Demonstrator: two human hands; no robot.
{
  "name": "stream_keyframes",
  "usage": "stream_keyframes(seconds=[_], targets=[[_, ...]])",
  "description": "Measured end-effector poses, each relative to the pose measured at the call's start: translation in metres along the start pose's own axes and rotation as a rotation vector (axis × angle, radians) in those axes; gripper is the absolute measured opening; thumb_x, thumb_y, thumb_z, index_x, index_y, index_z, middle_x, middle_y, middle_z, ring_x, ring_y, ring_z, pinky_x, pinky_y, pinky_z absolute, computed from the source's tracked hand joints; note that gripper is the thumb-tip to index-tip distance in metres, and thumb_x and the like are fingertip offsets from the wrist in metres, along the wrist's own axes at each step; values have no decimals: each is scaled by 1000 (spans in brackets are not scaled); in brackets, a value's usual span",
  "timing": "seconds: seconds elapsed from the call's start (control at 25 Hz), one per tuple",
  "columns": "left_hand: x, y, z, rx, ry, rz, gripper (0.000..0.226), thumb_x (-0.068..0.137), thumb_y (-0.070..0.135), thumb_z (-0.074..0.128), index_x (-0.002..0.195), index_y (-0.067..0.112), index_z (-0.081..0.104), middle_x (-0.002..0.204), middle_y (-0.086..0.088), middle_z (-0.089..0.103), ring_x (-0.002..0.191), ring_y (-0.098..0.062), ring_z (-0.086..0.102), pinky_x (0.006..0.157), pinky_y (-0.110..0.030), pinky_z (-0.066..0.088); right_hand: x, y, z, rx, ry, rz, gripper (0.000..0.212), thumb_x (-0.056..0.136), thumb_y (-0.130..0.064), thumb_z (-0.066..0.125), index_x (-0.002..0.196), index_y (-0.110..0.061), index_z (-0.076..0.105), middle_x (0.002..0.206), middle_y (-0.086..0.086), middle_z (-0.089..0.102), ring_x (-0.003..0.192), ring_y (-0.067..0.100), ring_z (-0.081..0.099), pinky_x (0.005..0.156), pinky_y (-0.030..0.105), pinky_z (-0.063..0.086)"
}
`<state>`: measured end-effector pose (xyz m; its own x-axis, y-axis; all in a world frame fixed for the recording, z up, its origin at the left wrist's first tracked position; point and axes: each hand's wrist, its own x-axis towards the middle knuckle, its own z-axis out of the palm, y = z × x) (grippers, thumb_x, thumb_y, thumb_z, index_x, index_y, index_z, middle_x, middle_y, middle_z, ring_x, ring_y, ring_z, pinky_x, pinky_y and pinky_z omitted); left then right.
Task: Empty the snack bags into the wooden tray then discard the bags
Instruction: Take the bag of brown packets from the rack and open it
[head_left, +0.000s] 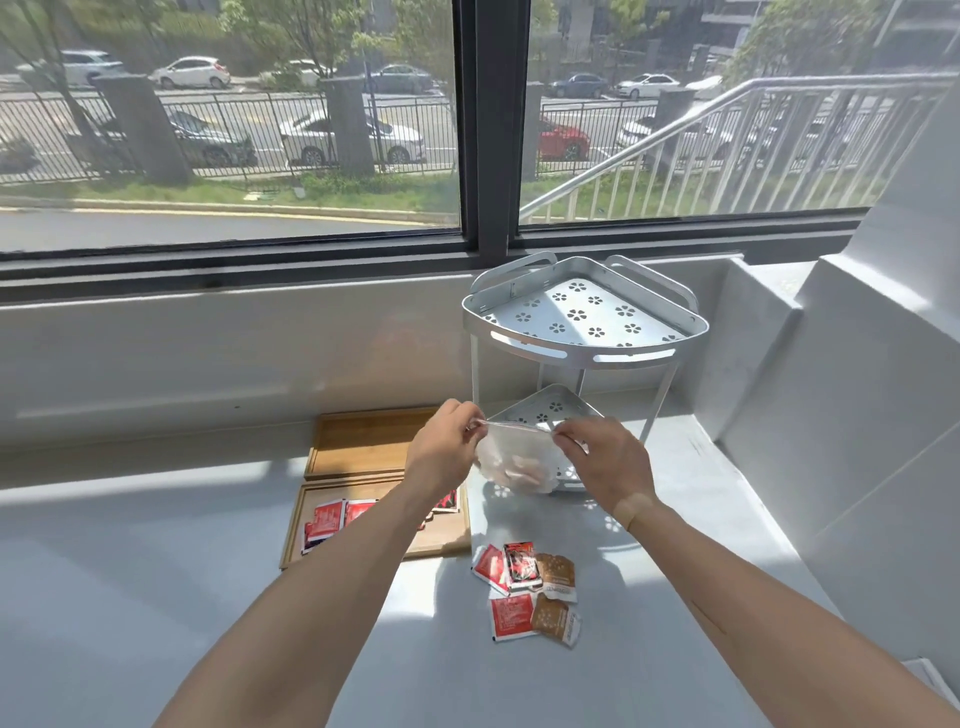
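A clear zip bag (511, 462) with pale snacks inside hangs in the air in front of the metal rack. My left hand (447, 449) pinches its top left edge and my right hand (605, 460) pinches its top right edge. Two wooden trays lie to the left. The far tray (358, 441) holds nothing that I can see. The near tray (447, 535) holds several red snack packets (327, 522), partly hidden by my left forearm.
A white two-tier corner rack (582, 317) stands against the wall below the window. Several loose red and brown snack packets (527, 592) lie on the grey counter (156, 597) to the right of the near tray. A white wall closes the right side.
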<state>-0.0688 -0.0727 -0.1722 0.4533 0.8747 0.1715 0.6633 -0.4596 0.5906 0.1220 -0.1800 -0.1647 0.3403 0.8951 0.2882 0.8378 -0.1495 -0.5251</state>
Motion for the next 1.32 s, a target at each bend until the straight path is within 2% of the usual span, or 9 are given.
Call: stream_keyframes(seconds=[0.2,0.36,0.48,0.68,0.88,1.08,1.16,1.24,1.32], targets=[[-47,-30,-46,-155,77,-57,3,91,16,63,91,15,65,91,0,65,84,-19,60,76,-33,47,-27,-52,13,127,-34,-89,7,86,-24,70,88,-19,75,84,-1,72,81,20,64,74,39,53],[-111,-62,-75,-425,71,-177,8,92,11,63,87,17,65,85,3,65,78,-8,58,69,-15,45,-68,-88,36,275,-131,-84,5,82,-19,75,86,-20,77,79,-12,72,76,6,65,74,29,53],[-154,-91,-90,-552,29,-287,12,91,10,64,86,21,66,87,-3,65,79,-10,60,68,-25,57,-99,-110,57,359,-185,-76,12,78,-14,77,80,-26,76,73,-17,70,71,4,64,70,25,52],[-204,-127,-106,-577,-11,-335,7,92,17,64,87,21,66,79,13,64,75,3,57,74,-22,48,-148,-143,78,402,-263,-43,18,79,-10,75,77,-28,75,82,-15,71,75,10,65,67,20,50],[-228,-153,-103,-625,-60,-415,8,94,22,61,87,21,66,93,4,68,85,-2,59,77,-25,50,-188,-167,96,416,-296,-10,17,80,-8,74,80,-25,75,76,-12,71,71,12,65,64,22,50],[-228,-150,-100,-669,-80,-424,7,95,19,60,91,18,66,96,1,68,90,-10,62,68,-23,57,-209,-185,106,450,-314,121,14,80,-17,74,84,-31,72,73,-13,69,63,12,62,61,18,50],[-228,-146,-99,-654,-88,-403,6,95,22,60,99,20,64,100,5,66,94,-11,63,75,-28,58,-211,-195,108,450,-330,126,13,81,-21,72,87,-33,71,70,-12,67,59,12,61,59,15,48],[-232,-140,-99,-643,-77,-443,21,93,28,63,113,28,57,111,12,59,101,-6,61,80,-26,56,-211,-204,112,410,-311,124,15,81,-20,72,89,-32,71,66,-10,66,58,11,61,59,15,48],[-239,-134,-104,-633,-28,-530,31,89,31,67,115,32,49,114,14,52,104,-4,59,78,-20,53,-212,-212,117,321,-235,102,16,80,-18,72,91,-29,71,65,-12,64,57,10,59,58,19,49]])
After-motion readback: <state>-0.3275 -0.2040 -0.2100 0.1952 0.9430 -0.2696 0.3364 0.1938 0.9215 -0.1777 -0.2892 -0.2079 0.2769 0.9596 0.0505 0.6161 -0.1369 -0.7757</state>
